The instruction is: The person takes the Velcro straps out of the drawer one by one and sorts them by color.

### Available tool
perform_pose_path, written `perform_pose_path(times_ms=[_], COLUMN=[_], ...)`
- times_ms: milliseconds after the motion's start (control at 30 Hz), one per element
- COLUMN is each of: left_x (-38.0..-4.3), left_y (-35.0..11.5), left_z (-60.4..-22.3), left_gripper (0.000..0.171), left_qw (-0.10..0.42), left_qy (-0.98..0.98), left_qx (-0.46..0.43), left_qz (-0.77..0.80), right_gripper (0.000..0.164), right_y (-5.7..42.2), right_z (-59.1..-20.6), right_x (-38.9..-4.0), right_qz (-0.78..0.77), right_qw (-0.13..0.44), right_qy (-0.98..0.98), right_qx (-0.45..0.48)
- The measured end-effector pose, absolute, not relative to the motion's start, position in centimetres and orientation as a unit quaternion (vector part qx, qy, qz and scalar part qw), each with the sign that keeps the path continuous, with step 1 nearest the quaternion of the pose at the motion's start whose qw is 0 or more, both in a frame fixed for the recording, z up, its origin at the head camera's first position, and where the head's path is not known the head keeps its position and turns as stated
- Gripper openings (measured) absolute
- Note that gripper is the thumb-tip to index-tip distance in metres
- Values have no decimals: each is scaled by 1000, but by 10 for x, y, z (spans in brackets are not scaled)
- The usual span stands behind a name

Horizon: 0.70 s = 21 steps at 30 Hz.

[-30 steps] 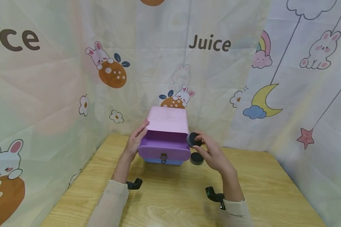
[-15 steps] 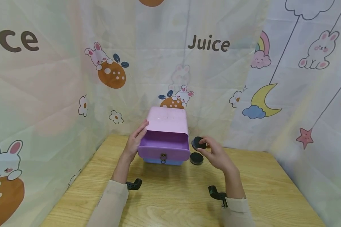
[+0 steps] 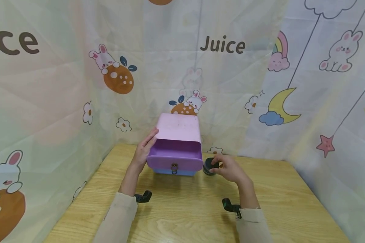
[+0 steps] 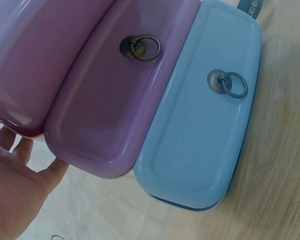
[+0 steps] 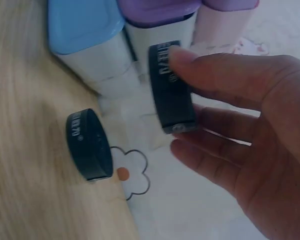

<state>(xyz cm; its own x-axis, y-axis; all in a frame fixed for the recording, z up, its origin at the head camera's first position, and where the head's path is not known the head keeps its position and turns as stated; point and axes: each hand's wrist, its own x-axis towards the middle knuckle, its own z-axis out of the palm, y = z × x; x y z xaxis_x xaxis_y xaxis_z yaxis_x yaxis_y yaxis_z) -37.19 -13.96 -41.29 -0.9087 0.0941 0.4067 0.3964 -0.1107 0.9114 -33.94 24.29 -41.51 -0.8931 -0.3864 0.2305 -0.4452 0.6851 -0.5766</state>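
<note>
A small chest has a pink top (image 3: 177,127), a purple drawer (image 3: 161,163) pulled partway out and a blue drawer (image 4: 190,135) below it. My left hand (image 3: 143,155) lies along the chest's left side, thumb touching the purple drawer's edge in the left wrist view. To the right of the chest, my right hand (image 3: 231,168) pinches a flat round black disc (image 5: 172,100) with white lettering on its rim. A second, matching disc (image 5: 90,147) rests on the table. From the head view the held disc overlaps the lower one, covering most of it.
The wooden table (image 3: 182,209) carries the chest near its back edge. Printed fabric (image 3: 231,101) hangs behind and on both sides. Brass-coloured ring pulls (image 4: 140,47) stick out from the drawer fronts. A black camera mount (image 3: 231,205) is on each wrist.
My right hand has moved the held disc down and away from the open drawer's side, to over the disc on the table. My left hand has stayed on the chest.
</note>
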Motion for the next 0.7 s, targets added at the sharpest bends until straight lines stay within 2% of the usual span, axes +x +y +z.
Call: perform_pose_path(times_ms=[200, 400, 700], left_x=[-371, -371, -372], left_y=[-140, -139, -139], left_z=[-412, -412, -413], left_gripper=[49, 49, 50], left_qw=[106, 108, 109], left_qy=[-663, -663, -661], left_qx=[-185, -190, -191], left_qz=[-717, -716, -717], right_gripper=[16, 19, 21], right_y=[246, 250, 252], right_z=[-430, -439, -454], right_x=[-349, -350, -352], right_qz=[286, 282, 281], right_qw=[-9, -47, -74], right_qy=[-923, -932, -935], right_qx=[258, 224, 205])
